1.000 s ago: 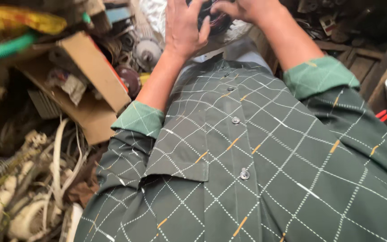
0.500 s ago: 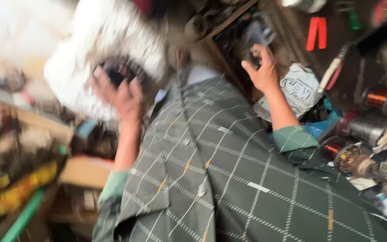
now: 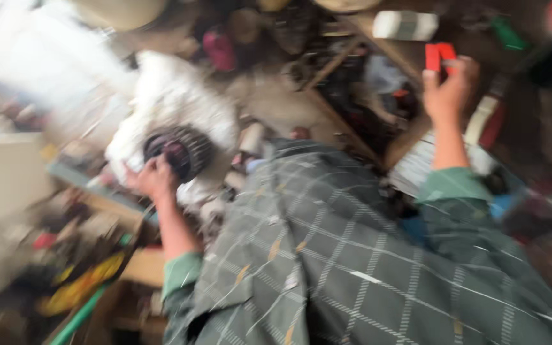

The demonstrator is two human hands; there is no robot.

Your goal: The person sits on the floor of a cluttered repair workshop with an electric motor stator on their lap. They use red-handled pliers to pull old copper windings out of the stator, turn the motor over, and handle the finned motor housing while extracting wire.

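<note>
My left hand (image 3: 154, 179) rests with curled fingers on the dark round ribbed part (image 3: 180, 150) against the white cloth (image 3: 174, 102), seemingly steadying it, while my right hand (image 3: 445, 92) reaches out, fingers closing around the red-handled tool (image 3: 439, 56), though blur hides the grip.

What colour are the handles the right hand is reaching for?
Red handles, at the right hand; clearest in the head view, though blurred.

- A green checked shirt (image 3: 365, 268) fills the lower frame.
- A crumpled white cloth (image 3: 180, 102) lies at upper left.
- A yellow object (image 3: 81, 287) and a green tube (image 3: 78, 316) sit at lower left.
- A white cylinder (image 3: 404, 24) rests on a wooden shelf (image 3: 352, 32) up top, with a green item (image 3: 506, 32) near it.
- Everything is blurred.
</note>
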